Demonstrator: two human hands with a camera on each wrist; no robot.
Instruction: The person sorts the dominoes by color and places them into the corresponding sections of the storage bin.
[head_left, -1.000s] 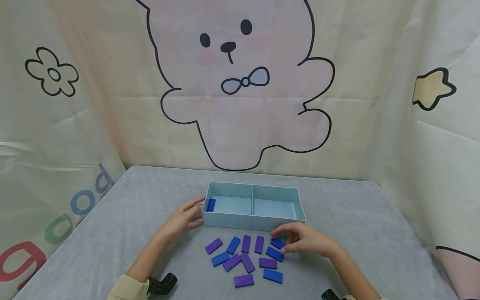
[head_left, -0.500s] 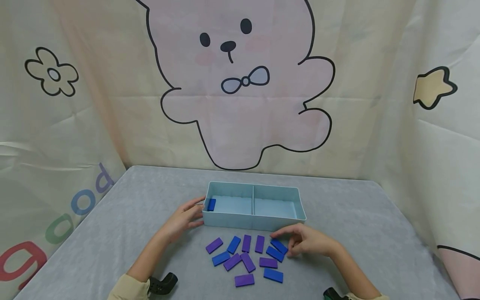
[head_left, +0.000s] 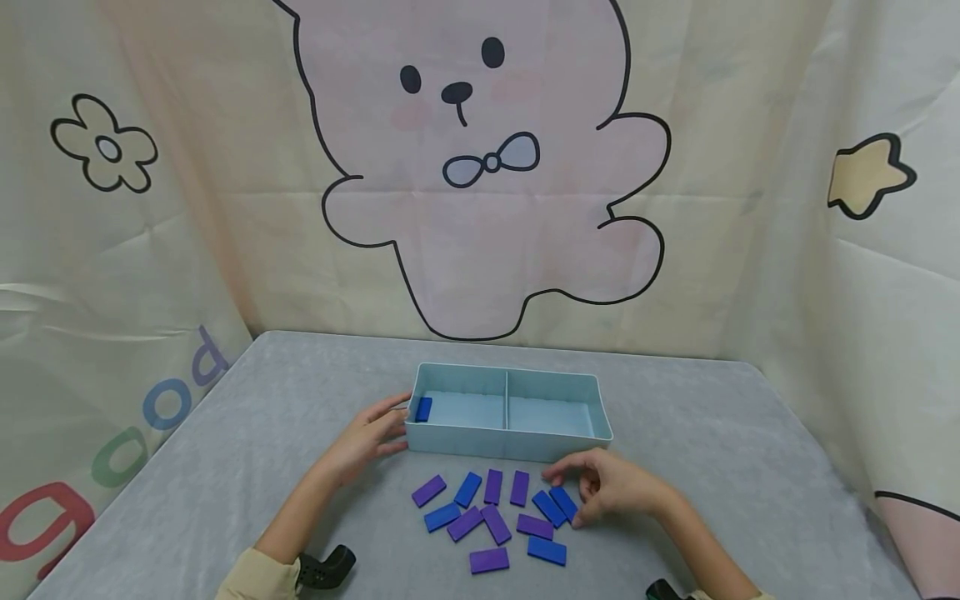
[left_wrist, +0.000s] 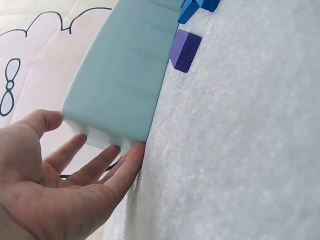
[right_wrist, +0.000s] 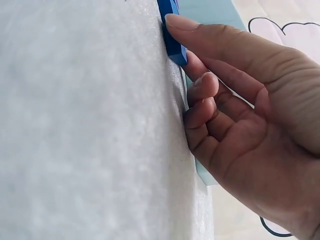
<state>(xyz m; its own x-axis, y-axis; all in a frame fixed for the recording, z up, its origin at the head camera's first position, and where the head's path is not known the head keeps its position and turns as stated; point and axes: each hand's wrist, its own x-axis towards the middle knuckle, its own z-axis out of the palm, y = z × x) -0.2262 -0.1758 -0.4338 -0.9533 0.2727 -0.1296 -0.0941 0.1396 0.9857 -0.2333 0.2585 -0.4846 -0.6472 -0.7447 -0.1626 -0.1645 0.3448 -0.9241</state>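
My left hand (head_left: 365, 442) rests its fingertips against the left end of a light blue two-compartment box (head_left: 480, 442); in the left wrist view the thumb touches the corner of the rim. In front of the box's right half, my right hand (head_left: 618, 483) has thumb and index finger at opposite ends of a blue block (head_left: 564, 503), pinching it. The right wrist view shows the thumb on that blue block (right_wrist: 172, 42), low over the cloth, with the other fingers curled beneath. A second blue block (head_left: 549, 509) lies right beside it, and a purple block (head_left: 535, 526) just nearer.
Several more blue and purple blocks lie scattered before the box, among them a purple block (head_left: 489, 560) nearest me. One blue block (head_left: 423, 409) sits in the box's left compartment. Grey cloth (head_left: 705, 433) covers the table; a printed curtain (head_left: 480, 250) hangs behind.
The blue block at my right fingers has turned and slid towards me, lining up beside its blue neighbour, which has also turned. The purple block below tilted slightly. My left hand stays put.
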